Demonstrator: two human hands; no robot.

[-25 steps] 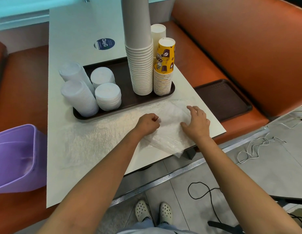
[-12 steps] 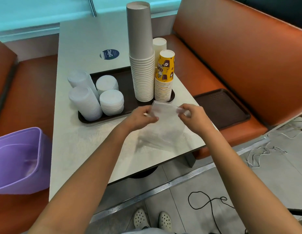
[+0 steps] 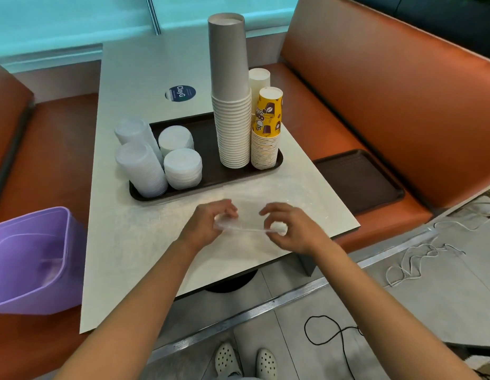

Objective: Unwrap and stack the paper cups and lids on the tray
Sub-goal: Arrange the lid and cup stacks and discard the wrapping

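The clear plastic wrapper (image 3: 248,229) is being pinched above the table (image 3: 156,242) by the fingers of the left hand (image 3: 211,223) and right hand (image 3: 287,229). It is probably light, soft and slippery, so its edges are being gripped.

The surface (image 3: 145,242) looks like pale, matt stone-look laminate with a dark edge. The tray (image 3: 208,144) is dark brown plastic with a fine grain. The tall cup stack (image 3: 232,105) is matt grey-and-white paper; the yellow cups (image 3: 268,124) are printed paper. The lids (image 3: 180,168) are white, slightly translucent plastic. The wrapper (image 3: 246,227) between both hands is thin, clear, crinkled film. The bench seat (image 3: 375,83) is smooth orange leatherette, and the bin (image 3: 30,259) is glossy purple plastic
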